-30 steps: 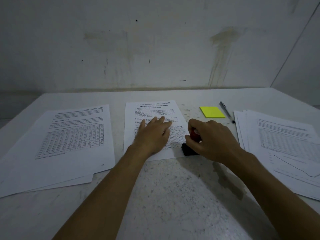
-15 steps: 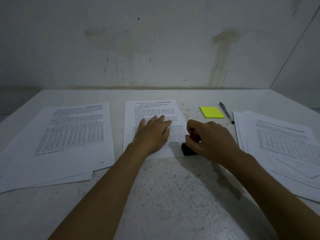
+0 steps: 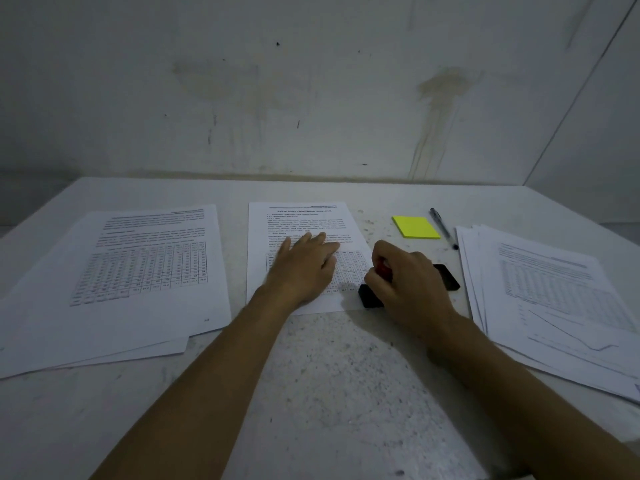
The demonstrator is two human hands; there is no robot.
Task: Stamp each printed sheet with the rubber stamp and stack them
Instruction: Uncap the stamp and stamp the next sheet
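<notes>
My right hand (image 3: 408,289) grips the rubber stamp (image 3: 372,295), seemingly pressed on the near right corner of the middle sheet (image 3: 301,220). My left hand (image 3: 304,268) lies beside it, fingers (image 3: 311,239) flat, pinning the page to the table (image 3: 329,393).

Left hand (image 3: 304,268) flat on middle sheet (image 3: 301,220), right hand (image 3: 408,285) gripping rubber stamp (image 3: 369,299) at its lower right corner, paper stacks either side, possibly an ink pad (image 3: 448,277) behind

A single head-worn wide-angle camera looks forward and down across the worktop (image 3: 329,393) toward the stained wall (image 3: 311,98) behind it; both forearms reach in from the bottom edge, the left hand (image 3: 304,268) and right hand (image 3: 408,285) close below the lens, paper stacks bending toward either side
</notes>
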